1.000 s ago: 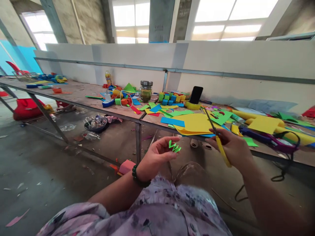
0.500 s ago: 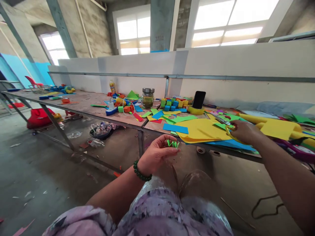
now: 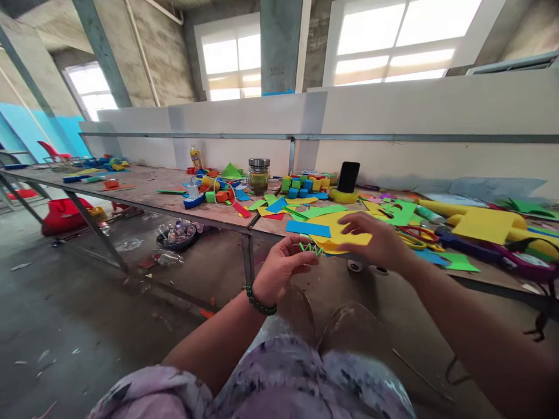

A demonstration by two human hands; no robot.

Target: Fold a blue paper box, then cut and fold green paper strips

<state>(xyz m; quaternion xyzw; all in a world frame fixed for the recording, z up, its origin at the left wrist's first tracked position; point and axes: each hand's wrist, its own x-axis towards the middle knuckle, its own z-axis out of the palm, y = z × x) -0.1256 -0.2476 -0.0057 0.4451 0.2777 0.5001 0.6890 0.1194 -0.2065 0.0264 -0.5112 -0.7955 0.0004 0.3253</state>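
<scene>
A zigzag-folded strip of green paper is pinched between the thumb and fingers of my left hand, just off the table's front edge. My right hand is raised over the yellow paper sheets, its fingers curved and apart with nothing between them. Beside it, to the right, a pair of scissors with yellow and red handles lies on the table. A blue paper rectangle rests on the yellow sheets, close behind the folded strip.
Green paper pieces, foam cubes, a lidded glass jar and a phone on a yellow stand are on the table. A yellow roll lies at right. Below stands a basin of plastic waste.
My right hand has let go of the scissors, which now lie on the table, and has moved left toward my left hand. The green folded strip appears more spread out.
</scene>
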